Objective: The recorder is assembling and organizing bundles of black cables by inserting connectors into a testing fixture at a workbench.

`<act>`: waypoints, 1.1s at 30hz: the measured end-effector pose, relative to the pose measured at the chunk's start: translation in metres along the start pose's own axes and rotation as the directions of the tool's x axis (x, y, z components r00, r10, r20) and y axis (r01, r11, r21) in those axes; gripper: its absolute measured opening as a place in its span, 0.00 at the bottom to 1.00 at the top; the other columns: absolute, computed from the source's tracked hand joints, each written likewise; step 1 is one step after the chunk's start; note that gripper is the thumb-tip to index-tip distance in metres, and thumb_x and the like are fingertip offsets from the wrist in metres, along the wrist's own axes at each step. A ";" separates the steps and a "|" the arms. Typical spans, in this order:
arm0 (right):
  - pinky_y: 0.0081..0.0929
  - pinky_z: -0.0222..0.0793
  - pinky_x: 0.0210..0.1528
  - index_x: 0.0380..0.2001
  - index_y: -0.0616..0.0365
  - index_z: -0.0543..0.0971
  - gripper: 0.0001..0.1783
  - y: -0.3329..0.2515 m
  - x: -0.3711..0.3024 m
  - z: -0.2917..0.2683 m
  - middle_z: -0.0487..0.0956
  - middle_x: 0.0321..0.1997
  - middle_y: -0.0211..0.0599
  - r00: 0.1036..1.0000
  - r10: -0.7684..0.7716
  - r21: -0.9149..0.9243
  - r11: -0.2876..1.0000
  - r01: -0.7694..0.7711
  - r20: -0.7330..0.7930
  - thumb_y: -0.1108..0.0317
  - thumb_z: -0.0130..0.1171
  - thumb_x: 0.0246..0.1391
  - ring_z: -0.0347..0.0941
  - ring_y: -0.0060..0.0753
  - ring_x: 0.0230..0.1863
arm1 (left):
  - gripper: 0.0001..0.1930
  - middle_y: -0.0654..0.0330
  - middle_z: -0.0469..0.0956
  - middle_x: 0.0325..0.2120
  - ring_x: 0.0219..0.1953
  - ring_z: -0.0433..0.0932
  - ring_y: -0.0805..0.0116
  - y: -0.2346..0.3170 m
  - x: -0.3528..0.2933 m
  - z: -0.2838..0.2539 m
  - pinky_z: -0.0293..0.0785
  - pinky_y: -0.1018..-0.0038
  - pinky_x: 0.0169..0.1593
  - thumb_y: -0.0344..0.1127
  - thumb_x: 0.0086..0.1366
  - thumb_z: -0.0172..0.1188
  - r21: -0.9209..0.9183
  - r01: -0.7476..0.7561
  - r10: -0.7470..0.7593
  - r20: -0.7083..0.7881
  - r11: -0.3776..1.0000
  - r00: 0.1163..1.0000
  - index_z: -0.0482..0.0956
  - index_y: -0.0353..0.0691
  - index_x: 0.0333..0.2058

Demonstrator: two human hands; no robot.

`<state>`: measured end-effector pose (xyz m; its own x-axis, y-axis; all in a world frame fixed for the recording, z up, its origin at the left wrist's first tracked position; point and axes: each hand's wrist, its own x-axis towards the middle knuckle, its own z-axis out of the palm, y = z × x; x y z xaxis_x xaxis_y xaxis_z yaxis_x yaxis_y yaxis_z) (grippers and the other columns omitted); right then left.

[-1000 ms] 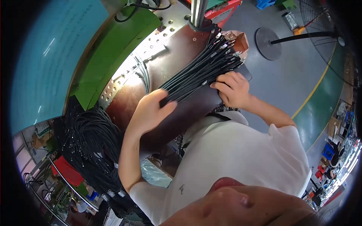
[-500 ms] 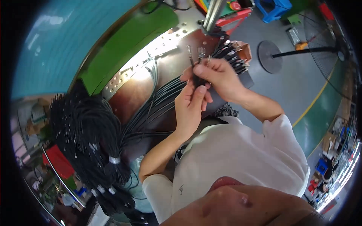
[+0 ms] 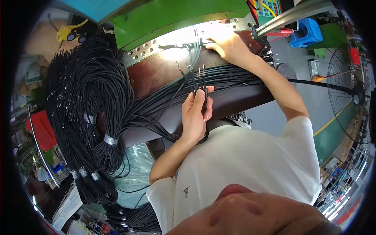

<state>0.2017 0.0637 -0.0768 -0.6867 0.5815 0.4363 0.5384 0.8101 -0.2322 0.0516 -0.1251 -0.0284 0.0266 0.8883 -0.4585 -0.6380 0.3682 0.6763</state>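
My left hand (image 3: 194, 113) is closed around several black cables (image 3: 194, 83), in front of my chest. Their bare metal-tipped ends fan out above the fingers. Farther away, my right hand (image 3: 228, 46) stretches to the brightly lit strip along the machine's front. Its thumb and forefinger come together beside the upright grey-black cables (image 3: 194, 55) there. Glare washes out those fingertips, so whatever is between them cannot be made out. Between the two hands, a long bundle of black cables (image 3: 231, 75) lies across the brown work surface (image 3: 143, 74).
A perforated metal strip (image 3: 139, 54) borders the green machine housing (image 3: 176, 18). Large coils of black cable (image 3: 96, 78) hang at the left, some bound with silvery tape. A metal pole (image 3: 291, 19) rises at the far right, near a blue stool (image 3: 307, 34) and a standing fan (image 3: 356, 94).
My right hand has left my left hand and reached out to the lit strip. The left hand keeps the cables, now lower and with their ends spread. The whole view has turned.
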 end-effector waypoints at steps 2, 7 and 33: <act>0.35 0.68 0.45 0.41 0.58 0.78 0.14 -0.001 -0.025 -0.026 0.77 0.38 0.41 0.994 0.062 0.051 0.996 -0.067 0.092 0.69 0.59 0.50 0.72 0.42 0.41 | 0.15 0.67 0.66 0.18 0.16 0.59 0.83 0.003 -0.002 0.000 0.53 0.85 0.18 0.42 0.71 0.45 -0.016 0.031 -0.031 -0.014 0.999 0.999 0.74 0.36 0.43; 0.31 0.70 0.38 0.43 0.57 0.76 0.19 -0.055 -0.031 -0.063 0.73 0.37 0.36 0.997 -0.077 0.068 0.995 0.078 -0.018 0.75 0.60 0.44 0.71 0.39 0.38 | 0.15 0.66 0.68 0.19 0.16 0.61 0.82 -0.011 0.008 0.001 0.55 0.85 0.18 0.43 0.71 0.46 -0.052 0.107 -0.107 0.006 0.993 0.994 0.74 0.36 0.39; 0.27 0.69 0.34 0.30 0.57 0.74 0.11 -0.058 -0.019 -0.048 0.74 0.32 0.31 0.971 -0.168 0.004 0.985 0.172 -0.171 0.71 0.61 0.39 0.72 0.34 0.35 | 0.20 0.60 0.75 0.19 0.22 0.73 0.77 0.036 -0.011 0.000 0.67 0.82 0.27 0.41 0.71 0.43 0.398 -0.125 0.054 0.186 0.909 0.981 0.77 0.29 0.35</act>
<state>0.2072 0.0024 -0.0296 -0.6735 0.4151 0.6116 0.4104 0.8982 -0.1577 0.0279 -0.1216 0.0008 0.1349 0.9424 -0.3061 -0.2772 0.3325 0.9015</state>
